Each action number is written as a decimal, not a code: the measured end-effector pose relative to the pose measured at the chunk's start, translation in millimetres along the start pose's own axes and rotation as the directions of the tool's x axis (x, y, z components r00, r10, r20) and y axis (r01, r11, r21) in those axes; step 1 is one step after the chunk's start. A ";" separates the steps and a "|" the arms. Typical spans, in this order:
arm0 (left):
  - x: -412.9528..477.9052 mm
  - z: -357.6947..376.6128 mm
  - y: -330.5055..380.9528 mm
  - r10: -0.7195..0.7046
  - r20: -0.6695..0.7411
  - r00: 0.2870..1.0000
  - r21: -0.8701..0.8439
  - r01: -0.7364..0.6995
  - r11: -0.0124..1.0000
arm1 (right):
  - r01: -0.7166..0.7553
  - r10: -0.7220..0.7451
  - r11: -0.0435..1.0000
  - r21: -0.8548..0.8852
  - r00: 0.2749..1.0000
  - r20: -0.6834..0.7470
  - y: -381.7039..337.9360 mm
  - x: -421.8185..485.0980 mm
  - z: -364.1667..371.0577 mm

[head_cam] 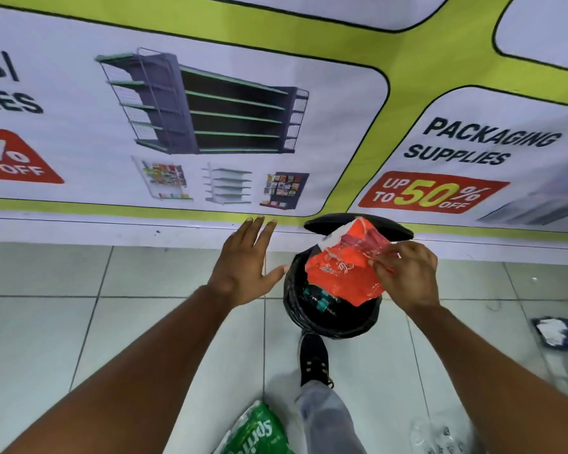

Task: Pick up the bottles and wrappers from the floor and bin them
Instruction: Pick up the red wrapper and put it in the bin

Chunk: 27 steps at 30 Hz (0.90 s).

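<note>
A round black pedal bin point(309, 317) lined with a black bag stands against the wall, its lid point(397, 227) raised. A bottle with a teal label point(318, 298) lies inside. My right hand point(407, 276) pinches a crumpled red wrapper point(338, 267) directly over the bin's mouth. My left hand point(246, 263) hovers just left of the bin, fingers spread, holding nothing. A green Sprite wrapper point(259, 430) lies on the floor at the bottom edge. Clear plastic point(440, 435) lies at the bottom right. A blue and white wrapper point(556, 332) lies at the right.
My black shoe point(313, 358) presses at the foot of the bin, the grey trouser leg point(328, 417) behind it. The floor is pale square tile point(145, 322). A printed banner point(210, 126) with shelving pictures covers the wall behind the bin.
</note>
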State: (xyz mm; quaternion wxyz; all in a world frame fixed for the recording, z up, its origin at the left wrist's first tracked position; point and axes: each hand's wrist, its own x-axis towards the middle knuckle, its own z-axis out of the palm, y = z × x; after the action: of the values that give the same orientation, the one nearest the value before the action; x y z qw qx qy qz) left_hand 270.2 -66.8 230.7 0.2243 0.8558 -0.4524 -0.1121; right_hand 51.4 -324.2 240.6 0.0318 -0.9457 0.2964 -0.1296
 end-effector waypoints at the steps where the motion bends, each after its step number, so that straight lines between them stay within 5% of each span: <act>1: 1.3 5.0 4.3 0.000 0.004 1.000 -0.008 0.000 1.000 | -0.019 0.019 1.000 -0.003 1.000 0.022 2.2 -2.7 3.4; 6: -0.9 20.6 4.9 0.024 0.037 0.999 0.015 -0.025 1.000 | -0.181 0.179 0.983 -0.020 0.939 0.294 6.8 -24.8 29.3; 9: -7.1 23.0 -9.5 0.000 0.046 0.999 0.036 -0.002 0.999 | -0.196 0.187 0.981 -0.004 0.927 0.325 6.6 -35.2 35.7; 14: -30.9 30.4 -35.2 -0.060 0.085 0.995 0.089 0.053 0.995 | -0.022 -0.004 0.996 0.087 0.959 0.283 -6.1 -42.7 49.1; 18: -49.5 34.3 -55.6 -0.063 0.110 0.992 0.143 0.047 0.989 | 0.158 -0.201 0.976 0.149 0.916 0.346 -41.8 -35.7 71.1; 21: -68.9 45.5 -73.8 -0.087 0.098 0.991 0.143 0.072 0.987 | 0.183 -0.287 0.952 0.245 0.815 0.504 -78.4 -45.8 98.9; 27: -146.8 113.4 -124.0 -0.165 0.154 0.974 0.100 0.150 0.984 | 0.165 -0.271 0.961 0.221 0.424 0.864 -130.4 -142.6 204.5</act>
State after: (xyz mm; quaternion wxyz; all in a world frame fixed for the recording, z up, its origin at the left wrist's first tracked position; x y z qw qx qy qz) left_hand 232.2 83.1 69.8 0.1398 0.8861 -0.4042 -0.1785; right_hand 64.6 -139.2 29.0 0.2125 -0.9008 0.1042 0.3640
